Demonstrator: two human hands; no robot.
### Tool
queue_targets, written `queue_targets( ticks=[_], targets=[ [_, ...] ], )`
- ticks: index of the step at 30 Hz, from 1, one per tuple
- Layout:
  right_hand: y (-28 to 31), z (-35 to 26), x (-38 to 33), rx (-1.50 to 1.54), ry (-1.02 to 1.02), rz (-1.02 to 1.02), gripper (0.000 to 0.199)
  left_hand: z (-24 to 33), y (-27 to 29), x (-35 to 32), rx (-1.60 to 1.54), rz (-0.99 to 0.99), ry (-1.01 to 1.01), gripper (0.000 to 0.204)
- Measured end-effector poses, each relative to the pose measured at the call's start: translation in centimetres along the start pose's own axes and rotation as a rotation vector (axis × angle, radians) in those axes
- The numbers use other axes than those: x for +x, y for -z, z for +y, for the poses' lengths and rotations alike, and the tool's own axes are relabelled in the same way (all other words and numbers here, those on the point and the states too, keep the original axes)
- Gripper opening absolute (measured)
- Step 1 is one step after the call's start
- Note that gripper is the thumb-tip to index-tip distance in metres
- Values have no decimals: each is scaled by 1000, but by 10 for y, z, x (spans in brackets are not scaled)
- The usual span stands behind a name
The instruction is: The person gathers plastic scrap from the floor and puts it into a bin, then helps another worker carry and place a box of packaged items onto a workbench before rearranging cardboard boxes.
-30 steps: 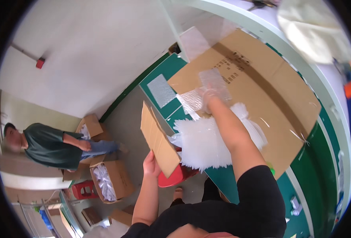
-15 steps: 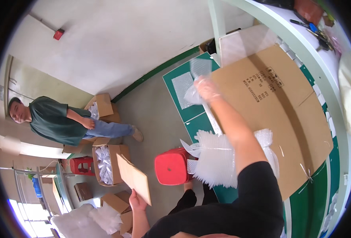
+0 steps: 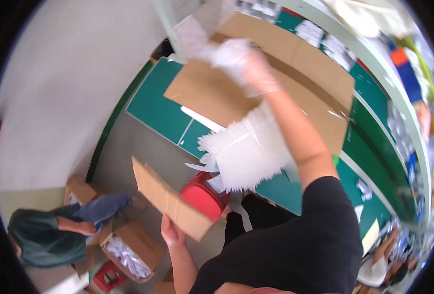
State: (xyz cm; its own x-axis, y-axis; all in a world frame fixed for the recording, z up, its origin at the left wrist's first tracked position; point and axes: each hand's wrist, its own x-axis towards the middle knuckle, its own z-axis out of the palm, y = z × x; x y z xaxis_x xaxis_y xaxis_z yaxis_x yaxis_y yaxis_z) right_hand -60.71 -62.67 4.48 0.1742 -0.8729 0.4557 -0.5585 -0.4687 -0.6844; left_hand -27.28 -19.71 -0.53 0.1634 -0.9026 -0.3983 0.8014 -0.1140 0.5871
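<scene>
My left hand (image 3: 173, 232) grips the lower edge of a flat folded cardboard piece (image 3: 170, 198), held tilted beside the red stool (image 3: 203, 197). My right hand (image 3: 260, 73) is stretched out over a large flat cardboard sheet (image 3: 320, 93) on the table. Its fingers are closed on crumpled clear bubble wrap (image 3: 230, 55), smeared by motion. Below my right forearm, a thick bundle of bubble wrap sheets (image 3: 251, 144) lies at the table's near edge, partly over the cardboard sheet.
The green table (image 3: 158, 100) has a pale frame (image 3: 373, 63) along its far side. On the left, a person in a dark green shirt (image 3: 45, 237) stands by open cartons (image 3: 133, 250) of plastic-wrapped items. Other people (image 3: 378, 267) sit at the lower right.
The view has swung to the right. My right hand has carried the bubble wrap from the table's left end to above the cardboard sheet. My left hand keeps hold of the cardboard piece.
</scene>
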Motion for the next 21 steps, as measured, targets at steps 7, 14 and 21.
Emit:
queue_targets(
  ticks=[7,14,21],
  targets=[
    [176,3,-187,-645,-841,-169,31,-114,-41,143,132,-299,220,45],
    [149,21,-253,-439,-887,-172,29,-99,-33,162,10,-278,394,46],
    [263,-12,-306,-214,-717,34,30,-19,-222,33,161,-634,126,46]
  ],
)
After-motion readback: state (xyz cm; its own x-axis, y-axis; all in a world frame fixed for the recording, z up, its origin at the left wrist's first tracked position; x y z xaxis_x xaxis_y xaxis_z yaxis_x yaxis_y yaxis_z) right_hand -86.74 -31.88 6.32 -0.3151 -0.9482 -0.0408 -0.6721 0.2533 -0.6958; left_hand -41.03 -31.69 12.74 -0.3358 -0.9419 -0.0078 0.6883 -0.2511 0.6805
